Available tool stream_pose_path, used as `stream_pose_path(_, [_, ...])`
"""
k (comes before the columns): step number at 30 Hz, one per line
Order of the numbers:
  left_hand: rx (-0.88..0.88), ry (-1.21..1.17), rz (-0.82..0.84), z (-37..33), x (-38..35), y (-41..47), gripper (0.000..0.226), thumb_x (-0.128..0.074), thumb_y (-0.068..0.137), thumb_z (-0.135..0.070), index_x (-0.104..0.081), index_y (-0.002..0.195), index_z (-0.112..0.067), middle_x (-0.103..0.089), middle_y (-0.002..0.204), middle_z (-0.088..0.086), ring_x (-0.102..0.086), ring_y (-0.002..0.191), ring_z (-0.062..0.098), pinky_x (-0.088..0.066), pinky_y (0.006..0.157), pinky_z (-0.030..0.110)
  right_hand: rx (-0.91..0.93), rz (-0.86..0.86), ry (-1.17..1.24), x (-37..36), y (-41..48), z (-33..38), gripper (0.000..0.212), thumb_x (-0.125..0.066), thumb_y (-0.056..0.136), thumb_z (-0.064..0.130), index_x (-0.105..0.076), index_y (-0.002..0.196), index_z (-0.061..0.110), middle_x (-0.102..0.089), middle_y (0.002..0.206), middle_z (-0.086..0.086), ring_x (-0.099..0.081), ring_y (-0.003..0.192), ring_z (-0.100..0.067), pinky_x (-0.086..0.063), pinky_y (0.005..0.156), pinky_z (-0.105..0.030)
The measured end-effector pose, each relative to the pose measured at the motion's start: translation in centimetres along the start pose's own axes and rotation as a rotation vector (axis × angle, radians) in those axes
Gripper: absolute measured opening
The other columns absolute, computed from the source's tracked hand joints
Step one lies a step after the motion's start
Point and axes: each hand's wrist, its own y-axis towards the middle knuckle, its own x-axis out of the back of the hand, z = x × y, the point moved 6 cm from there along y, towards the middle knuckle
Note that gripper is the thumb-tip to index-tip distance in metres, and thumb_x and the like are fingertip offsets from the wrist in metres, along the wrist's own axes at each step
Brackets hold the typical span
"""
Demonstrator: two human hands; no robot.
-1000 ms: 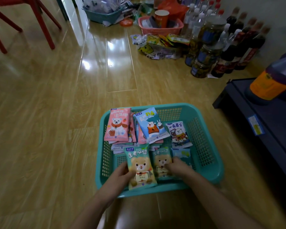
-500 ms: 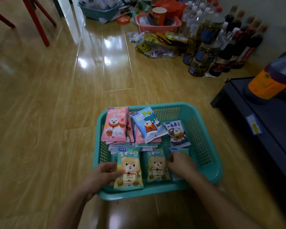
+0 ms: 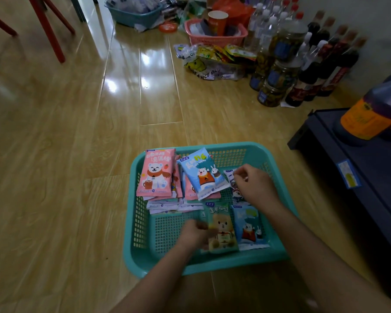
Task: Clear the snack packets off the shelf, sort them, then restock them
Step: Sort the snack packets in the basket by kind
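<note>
inside basket [image 3: 212,266] — left fingers [image 3: 200,225] pinch green packet [image 3: 224,231] edge

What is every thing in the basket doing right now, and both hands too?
teal basket: on the floor, holding packets.
pink packets: stacked, back left.
blue packet: tilted atop the stack.
left hand: blurred, gripping green bear packet.
green bear packet: held at basket's front.
right hand: fingers curled over dark packet; grip unclear.
</note>
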Motion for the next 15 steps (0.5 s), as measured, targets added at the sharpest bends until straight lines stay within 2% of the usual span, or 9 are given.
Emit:
stream_pose_path(3, [-0.152,0.606,-0.198,-1.7,0.6,-0.3,0.021,-0.059,0.088,-0.035,-0.065,0.089,-0.015,-0.07,0.088,0.0,-0.068,0.079,0.012,-0.056,0.076,0.027,0.063,0.021,-0.005,-0.9,0.3,2.0,0.026,-0.051,0.092,0.037,-0.06,0.1,0.014,-0.064,0.105,-0.005,-0.059,0.092,-0.022,-0.05,0.079,-0.035])
stream_pose_path(5, [-0.26,0.845,-0.29,-3.4,1.3,-1.7,0.022,-0.055,0.09,-0.036,-0.065,0.091,-0.017,-0.069,0.088,-0.001,-0.066,0.082,0.013,-0.055,0.078,0.029,0.082,0.054,-0.009,-1.9,0.3,3.0,0.041,-0.054,0.088,0.047,-0.057,0.111,0.013,-0.059,0.113,-0.004,-0.058,0.101,-0.022,-0.049,0.085,-0.037])
stream_pose_path(7, [-0.39,0.818,-0.428,-5.6,3.0,-3.8,0.024,-0.051,0.092,-0.036,-0.063,0.082,-0.017,-0.066,0.079,-0.002,-0.062,0.073,0.012,-0.053,0.071,0.026,0.096,0.084,-0.055,-2.9,0.4,3.6,0.057,-0.056,0.083,0.055,-0.051,0.12,0.012,-0.054,0.12,-0.004,-0.054,0.11,-0.023,-0.047,0.089,-0.038])
stream_pose_path(9, [-0.523,0.65,-0.675,-8.2,6.5,-6.4,0.027,-0.051,0.092,-0.036,-0.056,0.072,-0.018,-0.058,0.067,-0.004,-0.054,0.062,0.011,-0.04,0.056,0.02,0.104,0.1,-0.127,-3.7,0.5,3.9,0.065,-0.058,0.079,0.058,-0.046,0.122,0.011,-0.051,0.121,-0.005,-0.052,0.112,-0.024,-0.045,0.086,-0.035])
stream_pose_path(10, [-0.583,0.558,-0.805,-9.1,8.6,-7.3,0.023,-0.054,0.09,-0.034,-0.056,0.075,-0.017,-0.057,0.07,-0.002,-0.053,0.066,0.014,-0.037,0.056,0.022,0.101,0.106,-0.15,-4.0,0.6,3.9,0.066,-0.059,0.079,0.058,-0.046,0.123,0.01,-0.051,0.121,-0.006,-0.051,0.112,-0.024,-0.043,0.083,-0.034])
stream_pose_path(11, [-0.613,0.509,-0.896,-9.6,10.6,-7.6,0.019,-0.057,0.089,-0.033,-0.058,0.084,-0.014,-0.059,0.081,0.003,-0.054,0.076,0.019,-0.039,0.062,0.026,0.093,0.112,-0.158,-4.3,0.6,3.9,0.066,-0.06,0.079,0.058,-0.045,0.122,0.01,-0.051,0.12,-0.006,-0.051,0.111,-0.025,-0.042,0.081,-0.033])
stream_pose_path(12, [-0.581,0.529,-0.942,-9.8,12.3,-7.1,0.026,-0.059,0.087,-0.033,-0.058,0.098,-0.009,-0.058,0.095,0.01,-0.054,0.09,0.025,-0.041,0.073,0.032,0.084,0.113,-0.153,-4.4,0.7,3.8,0.066,-0.061,0.078,0.057,-0.046,0.12,0.009,-0.052,0.119,-0.007,-0.051,0.11,-0.025,-0.041,0.079,-0.032])
stream_pose_path(14, [-0.39,0.677,-0.882,-9.4,14.8,-4.4,0.054,-0.063,0.084,-0.039,-0.05,0.12,-0.002,-0.052,0.116,0.019,-0.046,0.111,0.032,-0.038,0.09,0.038,0.075,0.103,-0.125,-4.6,0.7,3.7,0.064,-0.064,0.077,0.056,-0.048,0.117,0.008,-0.053,0.115,-0.008,-0.052,0.107,-0.026,-0.041,0.079,-0.033])
stream_pose_path(15, [-0.319,0.717,-0.822,-8.9,15.5,-3.2,0.062,-0.065,0.081,-0.044,-0.048,0.122,0.0,-0.051,0.119,0.02,-0.045,0.114,0.033,-0.037,0.092,0.038,0.072,0.101,-0.112,-4.7,0.7,3.6,0.064,-0.065,0.076,0.056,-0.048,0.114,0.008,-0.054,0.114,-0.009,-0.052,0.105,-0.026,-0.042,0.079,-0.033])
